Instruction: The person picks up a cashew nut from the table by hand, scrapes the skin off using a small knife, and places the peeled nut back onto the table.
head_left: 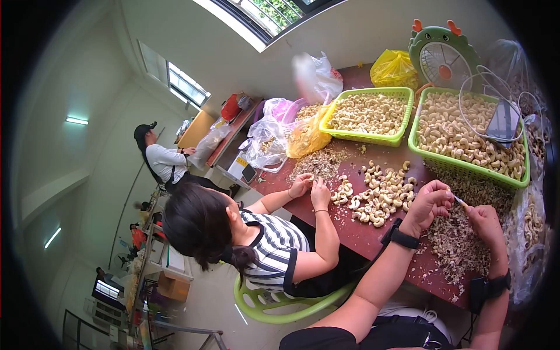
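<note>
My left hand (433, 204) is closed in a pinch at the right of the view, around something small and pale at its fingertips, probably a cashew. My right hand (485, 223) grips a small knife (460, 201), its thin blade pointing at the left fingertips. Both hands are above a heap of brown peelings (461, 242) on the dark red table (350, 233). To the left of my left hand lies a loose pile of cashews (382, 195). Behind the hands stands a green basket (415, 140) full of cashews, with a phone (503, 121) on top.
A co-worker (251, 233) in a striped shirt sits close on the left, hands over the table. A second green basket (373, 137), plastic bags (265, 137), a yellow bag (394, 69) and a fan (444, 63) line the back. Another person (166, 157) stands farther off.
</note>
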{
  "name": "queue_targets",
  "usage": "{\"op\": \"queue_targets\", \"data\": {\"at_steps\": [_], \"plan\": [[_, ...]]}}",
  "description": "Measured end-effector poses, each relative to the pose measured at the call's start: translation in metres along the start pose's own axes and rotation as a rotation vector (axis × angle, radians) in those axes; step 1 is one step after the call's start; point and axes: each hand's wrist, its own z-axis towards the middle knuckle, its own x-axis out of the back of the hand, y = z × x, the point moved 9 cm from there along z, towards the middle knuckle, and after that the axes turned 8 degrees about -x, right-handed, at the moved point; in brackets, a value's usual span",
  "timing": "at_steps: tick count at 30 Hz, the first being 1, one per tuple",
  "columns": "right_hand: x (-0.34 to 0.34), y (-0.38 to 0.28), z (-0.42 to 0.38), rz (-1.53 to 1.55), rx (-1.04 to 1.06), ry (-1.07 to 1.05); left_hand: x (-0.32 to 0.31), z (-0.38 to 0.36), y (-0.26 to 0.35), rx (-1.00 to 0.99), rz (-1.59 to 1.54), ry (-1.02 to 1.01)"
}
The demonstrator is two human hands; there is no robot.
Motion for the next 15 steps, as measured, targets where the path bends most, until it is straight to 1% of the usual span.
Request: {"op": "queue_targets", "data": {"at_steps": [15], "plan": [[0.0006, 0.0037, 0.0029, -0.029, -0.007, -0.001, 0.0009, -0.0001, 0.0008, 0.003, -0.006, 0.013]]}}
